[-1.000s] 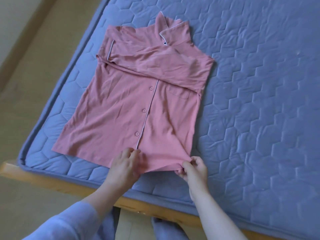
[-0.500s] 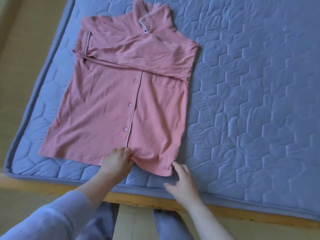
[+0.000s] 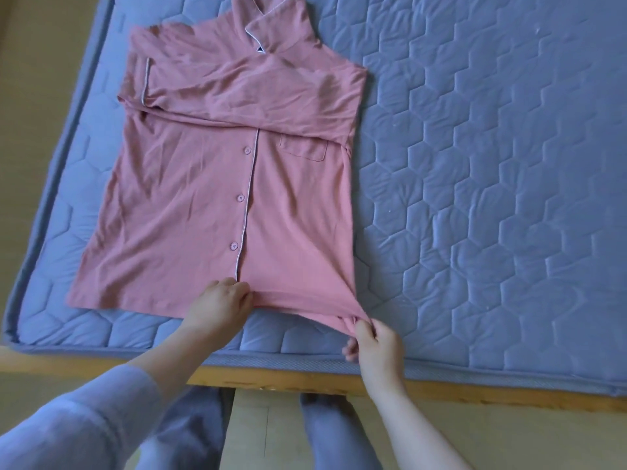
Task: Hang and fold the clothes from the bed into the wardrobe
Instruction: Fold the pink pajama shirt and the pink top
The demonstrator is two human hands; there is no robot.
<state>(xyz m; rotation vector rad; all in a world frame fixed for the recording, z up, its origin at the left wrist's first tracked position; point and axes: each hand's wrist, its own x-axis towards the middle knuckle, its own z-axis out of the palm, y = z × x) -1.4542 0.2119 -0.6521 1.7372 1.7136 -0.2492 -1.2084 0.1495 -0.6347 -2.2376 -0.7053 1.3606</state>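
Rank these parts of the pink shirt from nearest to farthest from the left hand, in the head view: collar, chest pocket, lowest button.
1. The lowest button, just above the left hand, beside the white piping.
2. The chest pocket, farther up, on the right half of the pink shirt.
3. The collar, at the top edge of the picture.

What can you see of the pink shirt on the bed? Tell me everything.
The pink shirt is a soft, jersey-looking button-up lying front up on the blue quilted mattress, collar away from the person. Pale piping edges the collar, placket and cuff; three buttons and a chest pocket show. A sleeve lies folded across the chest. The left hand grips the hem at the placket; the right hand pinches the hem's right corner, drawn taut.
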